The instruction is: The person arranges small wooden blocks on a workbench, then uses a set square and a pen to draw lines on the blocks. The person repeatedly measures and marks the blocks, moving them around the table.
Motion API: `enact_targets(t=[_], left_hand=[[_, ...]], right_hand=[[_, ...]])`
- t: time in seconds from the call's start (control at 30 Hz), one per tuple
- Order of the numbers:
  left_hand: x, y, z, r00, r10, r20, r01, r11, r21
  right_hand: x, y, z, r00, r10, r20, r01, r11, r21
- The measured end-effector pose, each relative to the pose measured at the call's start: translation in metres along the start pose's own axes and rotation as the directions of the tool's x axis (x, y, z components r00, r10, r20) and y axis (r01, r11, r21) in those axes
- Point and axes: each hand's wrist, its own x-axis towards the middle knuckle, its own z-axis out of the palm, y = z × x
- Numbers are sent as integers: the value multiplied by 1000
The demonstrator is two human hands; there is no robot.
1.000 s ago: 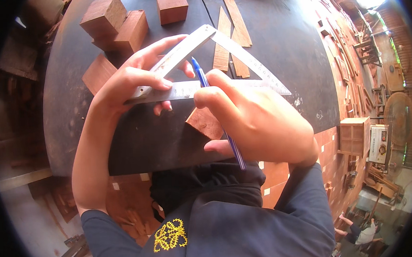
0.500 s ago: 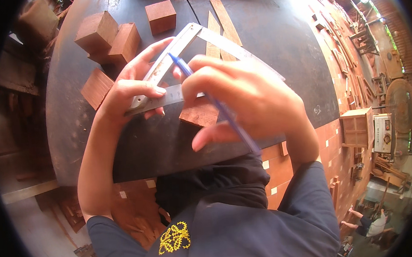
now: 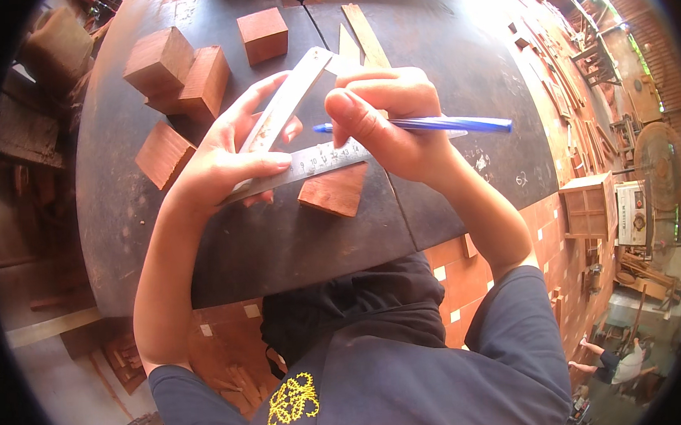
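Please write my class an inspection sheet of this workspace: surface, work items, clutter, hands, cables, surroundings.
Surface: dark table with a seam and pale marks at right.
Work items: triangular metal ruler, blue pen, near wooden block.
Clutter: more wooden blocks toward the left and far side; thin wooden strips.
Hands: left hand grips the ruler; right hand holds the pen.
Cables: nothing seen.
Surroundings: tiled floor, wooden cabinet, another person at lower right.
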Motion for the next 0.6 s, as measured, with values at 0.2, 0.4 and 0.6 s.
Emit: enact_targets(t=[0.2,0.4,0.6], left_hand=[[-3,-2,2,998,47,-29,-45,996,76],[-10,5,14,992,86,-91,-72,986,150],[-9,-1,11,989,134,-70,-123,981,147]], right_hand=[[-5,-9,4,978,198,68,-203,975,84],[-5,-4,11,992,126,31,-126,992,2],[-8,-1,15,994,88,63,-89,996,27]])
